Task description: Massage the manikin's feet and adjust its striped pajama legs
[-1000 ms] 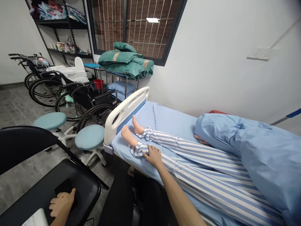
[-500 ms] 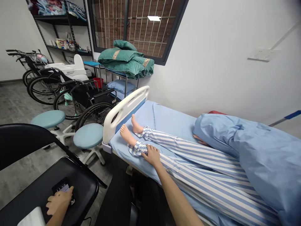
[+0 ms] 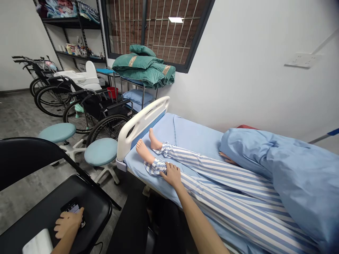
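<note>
My right hand (image 3: 172, 175) lies palm down over the lower shin of a figure on the bed, fingers slightly apart on the blue-and-white striped pyjama trousers (image 3: 212, 181). Just beyond it are the checked cuff (image 3: 155, 166) and two bare feet (image 3: 145, 151), toes up, looking like a mannequin's. Down at the left, my left hand (image 3: 67, 223) rests with spread fingers on a black phone (image 3: 72, 206) with a lit screen, lying on the seat of a black folding chair (image 3: 50, 208). A white box-like object (image 3: 38, 243) sits beside that hand.
The bed has a white footboard (image 3: 144, 121). A blue quilt (image 3: 291, 173) covers the figure's upper part, with fingertips (image 3: 227, 158) showing at its edge. Two round stools (image 3: 101, 151) and wheelchairs (image 3: 106, 116) stand left. Green folded bedding (image 3: 145, 67) lies on a stand below the window.
The view has shifted slightly, so everything sits a little further right. Both hands stay where they were, on the phone and on the shin.
</note>
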Motion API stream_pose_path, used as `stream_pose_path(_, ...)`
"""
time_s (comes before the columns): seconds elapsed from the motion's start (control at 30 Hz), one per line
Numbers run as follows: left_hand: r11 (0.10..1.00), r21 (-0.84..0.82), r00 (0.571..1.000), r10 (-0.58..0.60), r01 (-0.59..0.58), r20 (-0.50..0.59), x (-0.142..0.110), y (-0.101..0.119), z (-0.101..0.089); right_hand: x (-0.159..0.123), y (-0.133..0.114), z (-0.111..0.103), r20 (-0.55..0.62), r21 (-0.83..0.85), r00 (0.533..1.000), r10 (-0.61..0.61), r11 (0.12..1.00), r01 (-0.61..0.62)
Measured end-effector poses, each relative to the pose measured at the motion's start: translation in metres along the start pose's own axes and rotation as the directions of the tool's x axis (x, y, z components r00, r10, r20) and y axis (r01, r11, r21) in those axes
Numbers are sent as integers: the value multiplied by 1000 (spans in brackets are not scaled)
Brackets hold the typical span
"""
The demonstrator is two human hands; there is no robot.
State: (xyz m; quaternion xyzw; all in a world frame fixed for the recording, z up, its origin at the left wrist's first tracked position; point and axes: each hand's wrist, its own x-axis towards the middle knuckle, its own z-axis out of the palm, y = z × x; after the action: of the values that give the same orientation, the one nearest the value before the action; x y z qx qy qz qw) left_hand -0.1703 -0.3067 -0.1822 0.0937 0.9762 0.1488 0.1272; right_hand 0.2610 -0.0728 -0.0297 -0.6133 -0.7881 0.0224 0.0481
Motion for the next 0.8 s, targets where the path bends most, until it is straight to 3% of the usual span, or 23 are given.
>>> stream_pose_path(0.07,997,39,997,-71,72,-27,-3,3,1,0,0,1,-3,1,1000,-5,1000,5)
stream_pose_path(0.13,996,71,997,-54,58,-54,-11,6,1,0,1,1,-10,4,1000,-9,1000,9)
stream_pose_path(0.2,990,118,986,97,-81,-139,-25,10,-1,0,1,1,-11,8,1000,-9,1000,9)
stream_pose_path(0.23,964,162,952,240,-211,-188,-33,12,-2,0,1,1,-8,9,1000,-9,1000,9)
stream_pose_path(0.27,907,216,887,406,-361,-222,-41,15,-3,0,1,1,-5,10,1000,-10,1000,10)
stream_pose_path(0.33,721,294,689,690,-628,-219,-61,22,-3,0,1,0,-2,12,1000,-12,1000,12)
stream_pose_path(0.37,629,293,596,777,-720,-202,-72,27,-2,0,1,0,-2,14,1000,-12,1000,12)
stream_pose_path(0.43,500,212,467,864,-840,-188,-98,36,4,0,1,0,-8,20,1000,-9,1000,10)
stream_pose_path(0.5,402,79,381,904,-912,-196,-130,47,13,0,2,0,-13,35,1000,-11,999,11)
stream_pose_path(0.57,325,-58,330,920,-944,-211,-171,58,17,0,2,-2,-18,64,1000,-18,998,19)
stream_pose_path(0.67,214,-232,263,943,-949,-205,-243,81,4,-2,3,-5,-49,153,999,-14,988,21)
stream_pose_path(0.77,-13,-361,74,972,-933,-225,-315,106,-27,-11,0,-12,-197,304,979,49,953,14)
stream_pose_path(0.8,-116,-382,-16,967,-917,-255,-337,112,-37,-15,-3,-14,-268,374,959,88,927,19)
